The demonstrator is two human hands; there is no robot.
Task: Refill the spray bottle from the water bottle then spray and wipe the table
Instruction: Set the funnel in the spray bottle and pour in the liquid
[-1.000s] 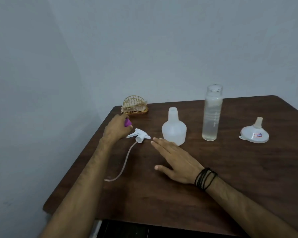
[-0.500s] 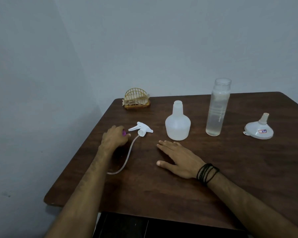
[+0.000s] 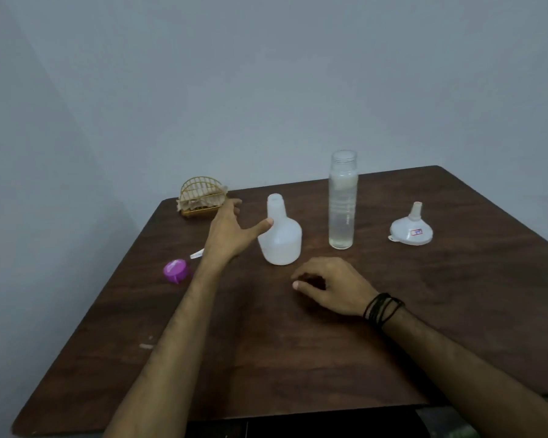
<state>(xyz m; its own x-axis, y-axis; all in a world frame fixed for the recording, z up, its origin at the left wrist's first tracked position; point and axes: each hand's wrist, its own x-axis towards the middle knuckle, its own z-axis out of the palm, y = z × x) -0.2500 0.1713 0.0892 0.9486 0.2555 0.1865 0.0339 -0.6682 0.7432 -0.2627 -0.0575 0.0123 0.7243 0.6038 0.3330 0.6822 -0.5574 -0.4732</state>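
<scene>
Dark wooden table [image 3: 298, 358] meets a pale grey wall. At frame centre the left hand [image 3: 231, 232] reaches with fingers spread, thumb touching the uncapped white spray bottle [image 3: 280, 238]. Right hand [image 3: 329, 287] rests below it, fingers loosely curled, holding nothing. Right of the spray bottle stands the open water bottle [image 3: 342, 200]; the purple cap [image 3: 176, 270] lies at left.
</scene>
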